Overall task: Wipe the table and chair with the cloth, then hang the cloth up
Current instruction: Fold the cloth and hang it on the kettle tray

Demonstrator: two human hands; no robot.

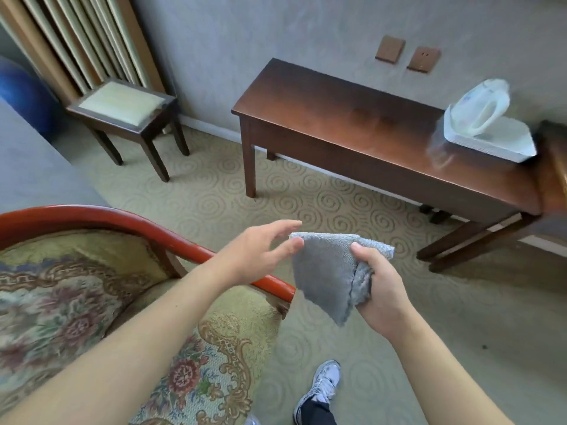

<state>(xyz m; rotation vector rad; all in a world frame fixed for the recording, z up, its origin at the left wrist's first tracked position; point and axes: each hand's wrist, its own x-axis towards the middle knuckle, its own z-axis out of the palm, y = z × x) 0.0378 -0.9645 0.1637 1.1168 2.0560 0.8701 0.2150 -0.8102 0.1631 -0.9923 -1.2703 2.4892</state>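
A folded grey cloth [322, 271] hangs in the air at the centre, gripped by my right hand [379, 289] along its right side. My left hand [260, 256] is open just left of the cloth, its fingertips touching or nearly touching the cloth's upper left corner. The long dark wooden table [337, 118] stands against the wall ahead and to the right. An armchair [122, 222] with a red wooden frame and floral upholstery sits at the lower left, under my left forearm.
A white tray with a plastic bag [487, 124] lies at the table's right end. A small dark stool [122, 108] with a pale cushion stands at the back left by a radiator. Patterned carpet covers the floor; my shoe [322, 388] shows below.
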